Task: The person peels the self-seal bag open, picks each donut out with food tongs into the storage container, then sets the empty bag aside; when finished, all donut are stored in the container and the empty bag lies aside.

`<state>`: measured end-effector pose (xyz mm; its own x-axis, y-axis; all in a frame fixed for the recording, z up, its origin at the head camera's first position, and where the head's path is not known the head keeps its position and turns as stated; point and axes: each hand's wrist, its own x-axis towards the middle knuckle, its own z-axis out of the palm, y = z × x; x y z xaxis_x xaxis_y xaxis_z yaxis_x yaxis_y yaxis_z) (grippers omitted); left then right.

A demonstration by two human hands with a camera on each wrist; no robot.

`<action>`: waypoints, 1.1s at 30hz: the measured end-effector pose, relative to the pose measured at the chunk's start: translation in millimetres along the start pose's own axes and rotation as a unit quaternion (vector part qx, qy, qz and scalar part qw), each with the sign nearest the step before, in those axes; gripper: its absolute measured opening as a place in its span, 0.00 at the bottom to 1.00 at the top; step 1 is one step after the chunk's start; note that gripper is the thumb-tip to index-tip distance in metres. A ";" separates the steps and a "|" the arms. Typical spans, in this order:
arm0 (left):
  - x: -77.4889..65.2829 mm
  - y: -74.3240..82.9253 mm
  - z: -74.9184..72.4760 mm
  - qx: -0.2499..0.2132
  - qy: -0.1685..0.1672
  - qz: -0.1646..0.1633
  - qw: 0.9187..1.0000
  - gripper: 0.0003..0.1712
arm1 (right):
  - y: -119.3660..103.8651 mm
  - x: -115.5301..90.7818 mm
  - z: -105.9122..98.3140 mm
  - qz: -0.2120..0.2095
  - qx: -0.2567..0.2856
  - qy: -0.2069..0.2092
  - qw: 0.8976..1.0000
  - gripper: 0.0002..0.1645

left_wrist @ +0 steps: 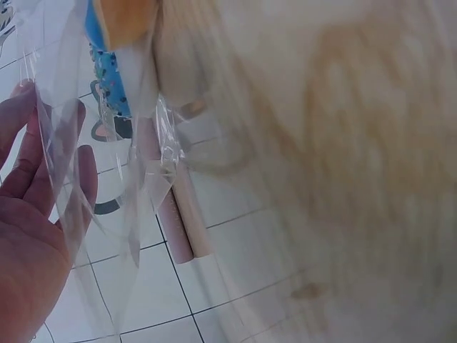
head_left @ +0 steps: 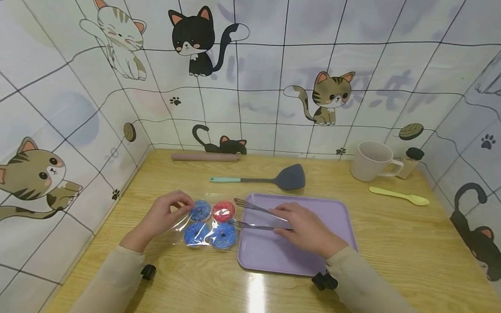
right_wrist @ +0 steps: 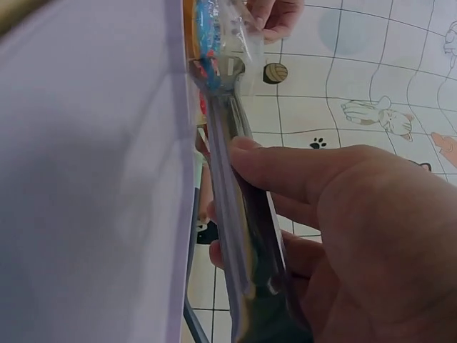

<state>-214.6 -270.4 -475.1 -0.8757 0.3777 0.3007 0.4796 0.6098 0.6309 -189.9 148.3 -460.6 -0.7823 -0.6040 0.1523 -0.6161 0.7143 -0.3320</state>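
Note:
A clear plastic bag [head_left: 178,225] lies on the table with one red donut [head_left: 223,211] and several blue donuts [head_left: 223,235] around it, sprinkled and ring-shaped. My left hand [head_left: 159,218] pinches the bag's film at its left side, beside the upper blue donut [head_left: 200,211]; in the left wrist view the film [left_wrist: 61,186] crosses the fingers. Metal tongs [head_left: 257,227] are gripped by my right hand [head_left: 308,228] over the lavender tray [head_left: 288,261]. Their arms are spread, and the tips reach left to the red donut and the lower right blue one.
Behind the tray lies a spatula [head_left: 289,178] with a mint handle, and a pinkish rolling pin [head_left: 204,157] rests along the wall. At the back right stand a white mug [head_left: 369,161] and a black-capped jar [head_left: 410,163], with a yellow spoon [head_left: 400,195] in front.

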 end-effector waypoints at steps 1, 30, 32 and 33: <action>-0.1 0.2 -0.2 0.000 0.000 -0.001 1.000 0.03 | -0.7 1.9 -0.6 0.003 0.005 -0.005 1.000 0.32; -3.3 -6.4 -7.9 0.021 0.000 -0.022 1.000 0.04 | -14.7 8.8 1.3 -0.022 0.000 -0.017 1.000 0.30; -3.5 -7.0 -8.6 0.023 0.001 -0.021 1.000 0.03 | -13.0 4.5 0.4 -0.025 0.001 -0.010 1.000 0.30; -3.5 -7.3 -8.8 0.024 0.001 -0.022 0.999 0.03 | -12.2 2.1 0.2 -0.028 0.001 -0.006 1.000 0.30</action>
<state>-215.4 -282.3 -474.4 -0.8958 0.3486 0.2757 0.4434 0.6586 0.6079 -184.1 138.2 -456.4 -0.7455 -0.6474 0.1585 -0.6586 0.6787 -0.3250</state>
